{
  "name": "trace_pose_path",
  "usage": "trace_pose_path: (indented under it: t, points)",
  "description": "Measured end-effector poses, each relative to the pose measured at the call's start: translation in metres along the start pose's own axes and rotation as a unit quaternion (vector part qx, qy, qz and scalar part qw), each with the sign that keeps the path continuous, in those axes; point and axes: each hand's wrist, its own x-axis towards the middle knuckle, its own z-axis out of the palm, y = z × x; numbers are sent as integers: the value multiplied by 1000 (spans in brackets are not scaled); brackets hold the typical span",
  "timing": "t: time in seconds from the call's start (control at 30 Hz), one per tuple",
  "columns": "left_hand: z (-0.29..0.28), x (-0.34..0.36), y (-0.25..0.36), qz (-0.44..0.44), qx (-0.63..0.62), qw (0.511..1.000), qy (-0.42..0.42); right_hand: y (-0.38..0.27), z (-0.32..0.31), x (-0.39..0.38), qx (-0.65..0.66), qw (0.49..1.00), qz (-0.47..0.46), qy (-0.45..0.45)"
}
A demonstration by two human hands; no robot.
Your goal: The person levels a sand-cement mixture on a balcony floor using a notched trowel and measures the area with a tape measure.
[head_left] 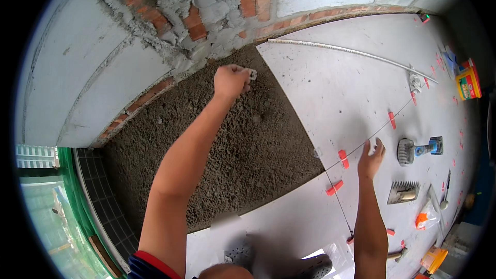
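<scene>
Tiles (330, 88) down right and near side of mortar bed (253, 150); bed uncovered, seemingly what's left | my left hand (231, 79) pinches pale lump (253, 74) over its far end | my right hand (371, 160) loose, empty, right of it

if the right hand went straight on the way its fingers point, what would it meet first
Likely the long pale bar lying on the large tile ahead; how high the right hand sits is unclear, so it might pass over.
</scene>
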Motion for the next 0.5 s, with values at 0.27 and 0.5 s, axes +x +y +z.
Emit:
trace_pose_path:
  t: [0.27, 0.5]
  points:
    - [63, 104, 5, -16, 387, 921, 22, 61, 1, -10, -118, 991, -56, 30]
    - [63, 159, -23, 110, 621, 776, 7, 65, 2, 3, -82, 995, -47, 17]
